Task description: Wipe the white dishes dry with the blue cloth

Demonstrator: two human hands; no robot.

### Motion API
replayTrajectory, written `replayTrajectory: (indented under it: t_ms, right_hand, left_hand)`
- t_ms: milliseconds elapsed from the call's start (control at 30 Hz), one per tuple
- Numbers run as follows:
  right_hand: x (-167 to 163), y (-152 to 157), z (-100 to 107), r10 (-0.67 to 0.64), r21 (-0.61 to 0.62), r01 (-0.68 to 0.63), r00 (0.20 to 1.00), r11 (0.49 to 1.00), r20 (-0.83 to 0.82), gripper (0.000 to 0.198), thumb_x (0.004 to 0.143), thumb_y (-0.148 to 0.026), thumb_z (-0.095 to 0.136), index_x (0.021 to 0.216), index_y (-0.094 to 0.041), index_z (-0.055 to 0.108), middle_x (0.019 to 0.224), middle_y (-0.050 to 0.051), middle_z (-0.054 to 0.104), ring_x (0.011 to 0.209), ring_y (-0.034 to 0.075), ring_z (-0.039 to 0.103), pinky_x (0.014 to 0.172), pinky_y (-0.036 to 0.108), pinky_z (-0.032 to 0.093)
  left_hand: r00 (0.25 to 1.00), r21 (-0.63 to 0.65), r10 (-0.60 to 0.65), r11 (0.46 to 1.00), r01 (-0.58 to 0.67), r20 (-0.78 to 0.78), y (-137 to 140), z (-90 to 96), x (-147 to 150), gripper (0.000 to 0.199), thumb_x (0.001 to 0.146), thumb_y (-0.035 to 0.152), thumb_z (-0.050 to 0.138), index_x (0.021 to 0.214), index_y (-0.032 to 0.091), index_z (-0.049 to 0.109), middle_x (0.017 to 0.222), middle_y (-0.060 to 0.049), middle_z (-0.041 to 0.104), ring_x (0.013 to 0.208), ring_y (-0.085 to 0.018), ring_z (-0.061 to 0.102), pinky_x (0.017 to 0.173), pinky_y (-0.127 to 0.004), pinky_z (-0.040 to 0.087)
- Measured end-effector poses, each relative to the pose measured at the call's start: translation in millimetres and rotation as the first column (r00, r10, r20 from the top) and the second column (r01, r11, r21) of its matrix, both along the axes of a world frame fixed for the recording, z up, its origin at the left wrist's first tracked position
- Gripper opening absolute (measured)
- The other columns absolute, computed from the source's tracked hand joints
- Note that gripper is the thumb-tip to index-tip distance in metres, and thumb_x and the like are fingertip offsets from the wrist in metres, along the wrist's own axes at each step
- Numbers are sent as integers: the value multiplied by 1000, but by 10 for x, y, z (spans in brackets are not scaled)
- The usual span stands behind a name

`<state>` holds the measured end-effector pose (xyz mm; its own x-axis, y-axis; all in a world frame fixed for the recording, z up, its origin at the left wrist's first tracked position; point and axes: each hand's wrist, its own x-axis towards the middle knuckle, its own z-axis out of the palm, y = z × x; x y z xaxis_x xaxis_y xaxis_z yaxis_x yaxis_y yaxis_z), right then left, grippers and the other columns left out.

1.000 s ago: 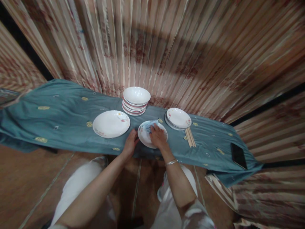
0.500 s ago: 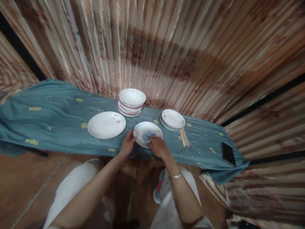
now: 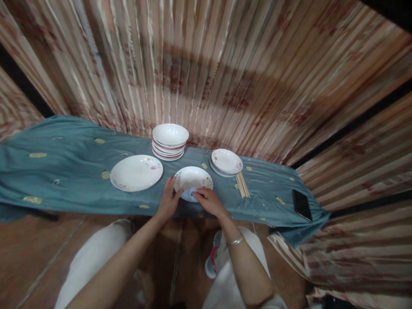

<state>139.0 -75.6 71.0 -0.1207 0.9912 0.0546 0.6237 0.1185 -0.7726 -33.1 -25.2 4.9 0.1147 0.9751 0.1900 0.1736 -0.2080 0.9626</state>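
Observation:
A white floral plate (image 3: 193, 174) lies near the front edge of the cloth-covered table. My left hand (image 3: 168, 198) grips its left rim, thumb over the edge. In my right hand (image 3: 208, 201) is a light blue cloth (image 3: 189, 194), pinched by the fingers and pressed against the near inner side of the plate. Part of the cloth is hidden under the fingers. To the left lies a larger oval white plate (image 3: 136, 173) with small flowers.
Behind stands a stack of white bowls (image 3: 170, 135). Stacked small plates (image 3: 226, 162) sit to the right beside wooden chopsticks (image 3: 242, 185). A black phone (image 3: 301, 204) lies at the right end of the teal tablecloth (image 3: 74, 171). A patterned curtain (image 3: 193, 64) hangs behind.
My right hand has moved the blue cloth from the middle of the plate to its near side. My left hand stays at the left rim. The whole view has shifted slightly.

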Motion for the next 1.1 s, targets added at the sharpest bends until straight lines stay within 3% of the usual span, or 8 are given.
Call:
replayTrajectory:
  t_ms: [100, 200, 333, 467, 633, 833, 1000, 1100]
  right_hand:
    - [157, 19, -27, -145, -19, 148, 925, 989, -352, 34, 81, -44, 55, 57, -20, 52, 53, -7, 44, 54, 10, 39, 55, 22, 30]
    - [310, 24, -64, -325, -78, 358, 710, 931, -624, 33, 72, -48, 60, 58, -21, 49, 53, -8, 42, 52, 9, 36, 52, 22, 30]
    - [450, 33, -125, -435, -175, 480, 507, 859, -744, 28, 65, -46, 64, 60, -22, 51, 54, -7, 48, 53, 10, 40, 52, 22, 34]
    - [524, 40, -160, -431, -192, 463, 492, 865, -757, 27, 67, -48, 61, 67, -21, 57, 61, -2, 59, 59, 14, 51, 55, 25, 41]
    - [596, 46, -158, -453, -211, 476, 478, 854, -753, 27, 65, -47, 64, 66, -20, 57, 59, -3, 59, 58, 13, 51, 54, 24, 41]
    - [653, 98, -95, -424, -232, 452, 386, 861, -819, 20, 66, -39, 65, 71, -19, 62, 66, -2, 66, 66, 16, 59, 59, 26, 48]
    - [748, 156, -59, -396, -251, 466, 245, 848, -885, 23, 70, -34, 64, 88, -20, 67, 81, 1, 72, 78, 19, 65, 62, 28, 51]
    - [805, 159, -37, -374, -238, 490, 198, 838, -906, 24, 73, -34, 60, 92, -22, 67, 89, 1, 73, 81, 18, 67, 63, 27, 52]
  left_hand:
    - [994, 103, -50, 993, 60, -96, -66, 55, -20, 56, 86, 44, 50, 137, 20, 47, 155, -14, 31, 144, -26, 24, 117, -45, 15]
    - [961, 210, -129, 961, 182, -244, -140, 97, -30, 56, 82, 43, 59, 134, 23, 51, 152, -14, 37, 145, -28, 23, 117, -51, 10]
    - [871, 254, -221, 899, 357, -440, -173, 89, -18, 42, 77, 30, 65, 119, 25, 65, 139, -14, 54, 141, -34, 31, 114, -59, -3]
    - [845, 234, -242, 892, 388, -476, -113, 59, 14, 26, 79, 20, 58, 97, 28, 74, 122, -10, 67, 132, -32, 43, 113, -59, -11]
    - [858, 184, -296, 898, 400, -421, -53, 81, 54, 20, 77, 19, 60, 81, 30, 75, 101, -7, 74, 120, -32, 54, 112, -56, -17]
    - [913, 131, -331, 921, 368, -239, -69, 254, 137, 9, 73, 29, 67, 77, 31, 75, 91, -4, 76, 103, -28, 61, 116, -51, -9]
    - [965, 20, -262, 965, 262, -21, -120, 504, 169, 10, 66, 29, 74, 76, 30, 75, 87, -1, 76, 104, -29, 60, 118, -48, -3]
    - [980, -83, -164, 981, 174, 111, -159, 616, 148, 7, 65, 25, 76, 71, 28, 75, 81, 0, 74, 101, -28, 61, 117, -48, 13]
